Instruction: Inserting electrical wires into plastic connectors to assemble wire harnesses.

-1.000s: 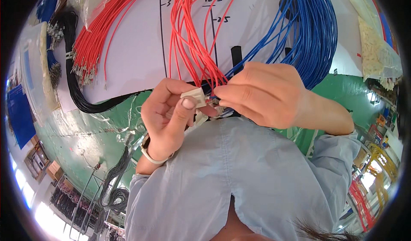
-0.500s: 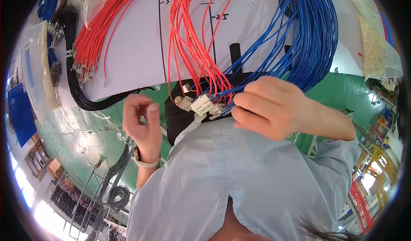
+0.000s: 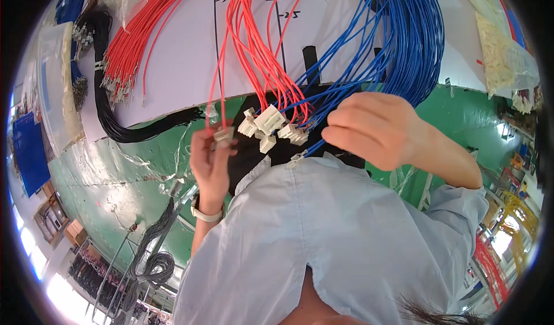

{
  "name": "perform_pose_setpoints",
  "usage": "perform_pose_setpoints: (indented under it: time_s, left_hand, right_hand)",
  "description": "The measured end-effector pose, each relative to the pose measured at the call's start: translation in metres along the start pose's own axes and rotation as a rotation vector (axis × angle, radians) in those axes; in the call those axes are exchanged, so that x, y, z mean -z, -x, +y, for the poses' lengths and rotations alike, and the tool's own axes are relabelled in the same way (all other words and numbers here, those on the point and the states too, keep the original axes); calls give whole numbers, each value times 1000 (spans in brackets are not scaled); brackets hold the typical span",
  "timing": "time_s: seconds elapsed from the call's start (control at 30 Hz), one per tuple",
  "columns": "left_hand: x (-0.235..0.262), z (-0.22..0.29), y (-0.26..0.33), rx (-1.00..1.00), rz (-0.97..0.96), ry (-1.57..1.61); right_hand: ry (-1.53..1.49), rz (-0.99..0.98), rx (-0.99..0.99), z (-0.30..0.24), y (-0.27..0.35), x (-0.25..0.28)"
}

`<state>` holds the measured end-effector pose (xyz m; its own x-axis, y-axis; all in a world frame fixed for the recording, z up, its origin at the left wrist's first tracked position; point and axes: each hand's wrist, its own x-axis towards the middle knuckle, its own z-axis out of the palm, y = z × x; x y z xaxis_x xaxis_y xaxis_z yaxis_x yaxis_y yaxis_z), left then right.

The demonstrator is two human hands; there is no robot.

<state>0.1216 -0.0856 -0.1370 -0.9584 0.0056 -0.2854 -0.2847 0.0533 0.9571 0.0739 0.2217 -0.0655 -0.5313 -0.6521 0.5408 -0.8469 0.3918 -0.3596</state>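
Note:
My left hand, a little blurred, has its fingers closed on a small white connector housing with red wires running up from it. To the right, my right hand pinches a blue wire; its bare metal terminal sticks out toward the shirt front. Between the hands hangs a cluster of white connector housings, fitted with red wires and some blue ones. A thick bundle of blue wires arcs down behind my right hand, whose fingertips are partly hidden.
A white board with hand-drawn measuring lines lies ahead. Red wires with metal terminals and a black wire bundle rest at its left. At the right is a bag of pale connectors. Grey coiled cables hang lower left.
My left hand, empty before, has moved right and taken hold of a white connector, drawing it left of the cluster. My right hand has shifted slightly right, and the blue wire's terminal now shows plainly.

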Motion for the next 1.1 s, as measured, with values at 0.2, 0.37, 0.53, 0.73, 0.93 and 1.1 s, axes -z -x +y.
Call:
perform_pose_setpoints:
  time_s: [0.2,0.37,0.53,0.73,0.93,1.1]
  left_hand:
    - [3,42,-19,-332,-176,75]
    - [-32,76,-19,-181,-373,247]
    - [-39,65,-34,-428,-450,73]
    - [-31,72,-35,-590,-382,-337]
    - [-24,75,-38,-541,-368,-317]
    - [-17,75,-39,-575,-386,-380]
  right_hand:
    - [-299,29,-165,5,-15,5]
    - [-362,72,-203,6,-34,3]
    - [-309,91,-242,5,-39,4]
    - [-291,2,-281,7,-48,2]
    - [-269,-109,-286,11,-55,1]
    - [-194,-215,-276,10,-59,-3]
